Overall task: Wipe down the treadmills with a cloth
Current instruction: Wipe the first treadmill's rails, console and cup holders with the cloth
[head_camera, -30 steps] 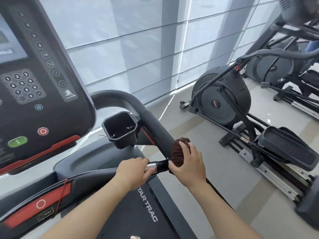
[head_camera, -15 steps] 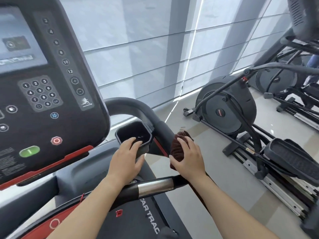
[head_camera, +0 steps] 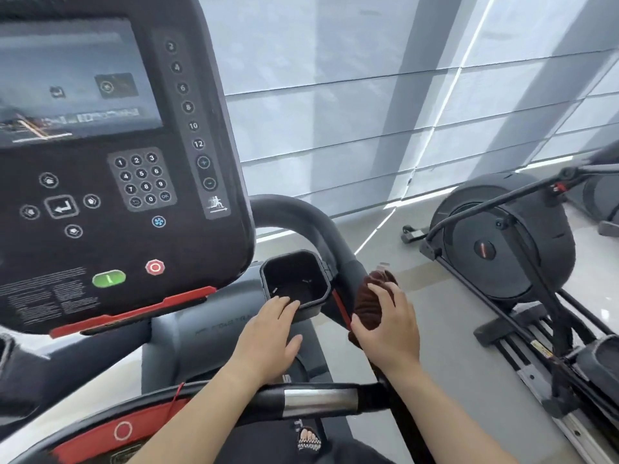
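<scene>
Here the treadmill [head_camera: 201, 329] fills the left and lower part of the head view, its dark console [head_camera: 117, 162] tilted toward the person and running off the top and left edges. Pale floor [head_camera: 418, 329] lies open on its right, up to the black elliptical machine [head_camera: 502, 242] that stands well apart by the blinds [head_camera: 368, 95]. The curved side handrail [head_camera: 321, 236] arcs from behind the console and slopes down toward the viewer, matte and rounded, with a red stripe along its inner side. A front crossbar [head_camera: 318, 401] runs left to right below the forearms, black with a polished metal sleeve. The cup holder [head_camera: 294, 279] is a squarish black plastic well with rounded corners, sitting between console and handrail.

The cloth [head_camera: 370, 306], dark brown and ribbed like terry, is bunched lengthwise along the handrail, its long axis following the rail's slope. The right hand [head_camera: 390, 329] presses it there, fingers curled loosely over it. The left hand [head_camera: 271, 336] lies flat and spread, fingertips on the cup holder's near rim, gripping nothing.
</scene>
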`<act>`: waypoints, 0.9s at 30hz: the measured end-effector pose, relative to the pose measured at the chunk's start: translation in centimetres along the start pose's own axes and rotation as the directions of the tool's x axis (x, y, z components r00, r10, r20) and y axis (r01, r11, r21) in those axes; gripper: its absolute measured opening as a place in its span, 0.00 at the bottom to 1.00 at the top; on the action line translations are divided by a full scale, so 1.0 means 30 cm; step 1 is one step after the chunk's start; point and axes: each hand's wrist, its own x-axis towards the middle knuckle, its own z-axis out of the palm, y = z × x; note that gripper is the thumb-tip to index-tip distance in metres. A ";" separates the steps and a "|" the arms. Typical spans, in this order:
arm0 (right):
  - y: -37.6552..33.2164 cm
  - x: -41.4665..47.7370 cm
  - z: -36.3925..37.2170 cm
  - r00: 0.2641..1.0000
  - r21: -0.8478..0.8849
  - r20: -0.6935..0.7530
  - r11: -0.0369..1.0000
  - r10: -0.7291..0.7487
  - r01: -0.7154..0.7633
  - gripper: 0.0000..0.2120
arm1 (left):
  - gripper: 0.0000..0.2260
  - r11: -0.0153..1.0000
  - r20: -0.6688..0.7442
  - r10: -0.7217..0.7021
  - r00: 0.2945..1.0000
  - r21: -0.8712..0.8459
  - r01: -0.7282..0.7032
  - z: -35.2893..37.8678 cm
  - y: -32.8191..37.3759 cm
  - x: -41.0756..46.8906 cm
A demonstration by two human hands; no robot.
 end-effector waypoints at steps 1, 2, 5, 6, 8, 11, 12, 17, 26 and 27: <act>-0.004 0.031 -0.003 1.000 0.043 -0.013 0.999 -0.007 0.008 0.27 | 0.27 1.000 -0.023 -0.008 1.000 -0.010 0.008 0.000 -0.001 0.001; -0.010 0.061 -0.008 0.999 0.086 -0.030 0.996 -0.028 0.031 0.27 | 0.27 0.999 -0.049 -0.027 0.998 -0.028 0.026 0.000 -0.003 0.001; -0.059 0.139 -0.018 0.986 0.206 -0.079 0.965 -0.148 0.162 0.27 | 0.26 0.991 -0.115 -0.111 0.987 -0.084 0.102 -0.009 -0.015 0.002; -0.080 0.162 -0.014 0.975 0.225 -0.076 0.949 -0.208 0.220 0.28 | 0.27 0.988 -0.125 -0.134 0.983 -0.099 0.122 -0.011 -0.019 0.003; -0.124 0.195 0.007 0.940 0.232 0.019 0.916 -0.340 0.327 0.29 | 0.27 0.981 -0.139 -0.170 0.976 -0.119 0.154 -0.009 -0.023 0.007; -0.137 0.184 0.077 0.841 0.093 0.291 0.888 -0.457 0.451 0.31 | 0.28 0.975 -0.150 -0.201 0.968 -0.129 0.182 -0.009 -0.023 0.002; -0.123 0.169 0.102 0.818 0.039 0.341 0.877 -0.462 0.479 0.32 | 0.28 0.972 -0.153 -0.214 0.965 -0.136 0.194 -0.009 -0.028 -0.001; -0.102 0.166 0.145 0.821 0.028 0.351 0.882 -0.450 0.471 0.37 | 0.28 0.964 -0.131 -0.228 0.965 -0.169 0.205 -0.004 -0.032 0.000; -0.136 0.110 0.182 0.875 0.105 0.190 0.896 -0.444 0.432 0.23 | 0.28 0.951 -0.097 -0.260 0.961 -0.196 0.238 -0.001 -0.024 0.001; -0.125 0.093 0.186 0.880 0.121 0.158 0.893 -0.449 0.434 0.22 | 0.29 0.951 -0.090 -0.260 0.961 -0.194 0.239 -0.002 -0.023 0.001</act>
